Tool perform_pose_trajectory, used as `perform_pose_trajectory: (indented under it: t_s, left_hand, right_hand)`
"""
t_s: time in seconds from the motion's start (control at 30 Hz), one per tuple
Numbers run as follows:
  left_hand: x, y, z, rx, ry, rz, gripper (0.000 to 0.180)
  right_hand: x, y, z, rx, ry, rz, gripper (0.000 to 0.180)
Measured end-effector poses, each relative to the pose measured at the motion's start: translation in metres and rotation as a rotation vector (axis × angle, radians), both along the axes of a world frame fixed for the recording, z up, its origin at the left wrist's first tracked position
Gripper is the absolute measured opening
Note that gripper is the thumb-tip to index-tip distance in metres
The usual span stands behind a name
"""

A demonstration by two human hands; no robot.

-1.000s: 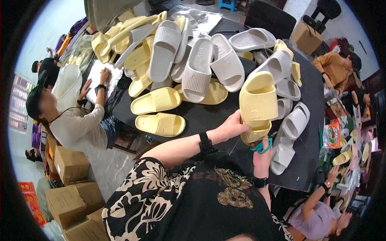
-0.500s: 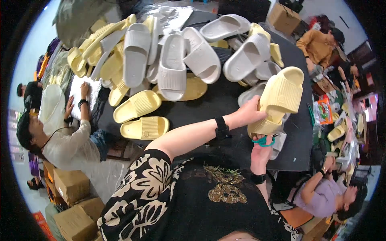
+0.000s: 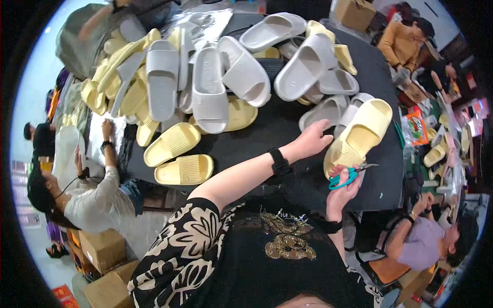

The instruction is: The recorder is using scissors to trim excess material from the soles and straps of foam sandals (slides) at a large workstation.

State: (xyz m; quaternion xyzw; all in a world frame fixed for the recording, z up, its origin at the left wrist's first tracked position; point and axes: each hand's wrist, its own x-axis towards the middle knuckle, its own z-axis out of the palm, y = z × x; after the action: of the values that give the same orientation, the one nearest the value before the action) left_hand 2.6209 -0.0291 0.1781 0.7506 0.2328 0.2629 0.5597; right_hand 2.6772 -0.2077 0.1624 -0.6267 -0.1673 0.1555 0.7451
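Observation:
My left hand (image 3: pixel 311 140) is off to the left of a yellow slide slipper (image 3: pixel 363 128), fingers apart and holding nothing. Teal-handled scissors (image 3: pixel 345 178) are gripped in my right hand (image 3: pixel 344 194), their dark pointed blades sticking out to the right. The slipper rises slanted above that hand, its lower end against the fingertips. How firmly they hold it is hard to see. Behind it lie grey slippers (image 3: pixel 328 113). Two yellow slippers (image 3: pixel 184 169) rest on the black table (image 3: pixel 257 154), left of my left hand.
Grey and yellow slippers (image 3: pixel 209 92) are heaped along the table's far side. A person in white (image 3: pixel 97 195) sits at left, another in lilac (image 3: pixel 416 231) at right, and one in orange-brown (image 3: pixel 403 43) far right. Cardboard boxes (image 3: pixel 102 249) stand lower left.
My left hand has let go of the yellow slipper and drawn slightly left. The slipper looks turned. The scissors' blades now point out to the right from my right hand.

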Motion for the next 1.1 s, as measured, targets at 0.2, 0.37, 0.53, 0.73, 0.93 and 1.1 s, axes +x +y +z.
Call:
perform_pose_trajectory:
  t_s: [0.2,0.37,0.53,0.73,0.93,1.1]
  left_hand:
    - [-0.13,0.073,0.041,0.373,-0.038,0.571,0.028]
    - [-0.201,0.134,0.044,0.836,0.267,0.883,0.028]
    - [-0.204,0.151,0.026,0.682,0.587,0.709,0.026]
    - [-0.184,0.165,0.002,0.495,0.559,0.688,0.019]
    - [-0.157,0.137,0.02,-0.341,0.269,0.314,0.021]
    - [-0.155,0.084,0.031,-0.426,0.111,0.159,0.017]
  right_hand:
    - [-0.01,0.03,0.007,0.047,0.089,0.16,0.041]
    - [-0.027,0.034,0.001,-0.077,0.032,0.318,0.041]
    - [-0.023,0.058,-0.032,-0.063,-0.044,0.56,0.039]
    - [-0.001,0.094,-0.039,-0.236,-0.077,0.603,0.041]
    - [0.049,0.095,-0.063,-0.332,-0.216,0.502,0.044]
    - [0.102,0.079,-0.064,-0.391,-0.25,0.417,0.044]
